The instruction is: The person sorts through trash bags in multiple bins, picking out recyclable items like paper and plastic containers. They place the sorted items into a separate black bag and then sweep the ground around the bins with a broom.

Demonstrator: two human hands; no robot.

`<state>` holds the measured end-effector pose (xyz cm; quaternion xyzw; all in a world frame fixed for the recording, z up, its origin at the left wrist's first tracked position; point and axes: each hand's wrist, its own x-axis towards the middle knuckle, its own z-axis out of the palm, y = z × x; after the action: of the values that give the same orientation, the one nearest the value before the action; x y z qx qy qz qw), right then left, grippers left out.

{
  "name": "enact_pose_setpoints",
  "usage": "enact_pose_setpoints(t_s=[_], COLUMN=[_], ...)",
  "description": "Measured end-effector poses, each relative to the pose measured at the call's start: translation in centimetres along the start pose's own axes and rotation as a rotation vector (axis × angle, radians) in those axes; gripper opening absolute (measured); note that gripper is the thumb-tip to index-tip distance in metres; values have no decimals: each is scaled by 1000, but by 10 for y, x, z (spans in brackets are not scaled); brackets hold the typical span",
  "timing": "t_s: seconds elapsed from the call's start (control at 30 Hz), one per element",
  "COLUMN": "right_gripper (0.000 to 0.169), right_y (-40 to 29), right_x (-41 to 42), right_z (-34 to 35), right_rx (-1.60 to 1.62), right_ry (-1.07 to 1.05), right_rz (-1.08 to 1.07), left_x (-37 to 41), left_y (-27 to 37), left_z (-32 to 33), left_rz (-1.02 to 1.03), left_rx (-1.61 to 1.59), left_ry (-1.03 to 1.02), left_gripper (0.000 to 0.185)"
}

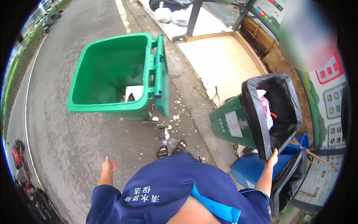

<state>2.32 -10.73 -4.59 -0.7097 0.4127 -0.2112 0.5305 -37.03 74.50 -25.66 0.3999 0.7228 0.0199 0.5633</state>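
My right hand [271, 160] grips the near rim of a dark green wheeled bin [228, 124], which leans at an angle. A black bin liner [253, 117] is folded over the rim. Inside it lie pink and white bags [266, 110]. My left hand [108, 165] hangs over the road with loosely curled fingers, holding nothing. Ahead on the asphalt stands a large bright green wheeled bin [103, 72], its lid [162, 103] swung back on the right side. A white piece of waste [134, 92] shows at its bottom.
Litter [165, 133] and pale scraps lie by my sandalled feet [170, 151]. A curb [193, 109] borders the pale platform [221, 61]. Blue bins [251, 166] and a second black liner [289, 179] are at right, with sticks [321, 159]. Filled bags [170, 15] sit farther off.
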Motion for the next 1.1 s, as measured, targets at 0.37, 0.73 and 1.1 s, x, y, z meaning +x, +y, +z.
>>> enact_pose_setpoints(t_s=[0.37,0.73,1.1], right_gripper=[55,43,7], right_y=[191,76,-45], right_x=[-272,-474,-375], right_z=[208,446,481], right_rx=[-200,454,412], right_ry=[-882,-823,-404], right_rz=[599,1072,436], left_x=[36,10,4], left_y=[249,438,407], left_z=[-44,-28,-37], left_rz=[517,555,542], left_rx=[-364,184,28], left_ry=[267,-195,-239], left_gripper=[67,75,81])
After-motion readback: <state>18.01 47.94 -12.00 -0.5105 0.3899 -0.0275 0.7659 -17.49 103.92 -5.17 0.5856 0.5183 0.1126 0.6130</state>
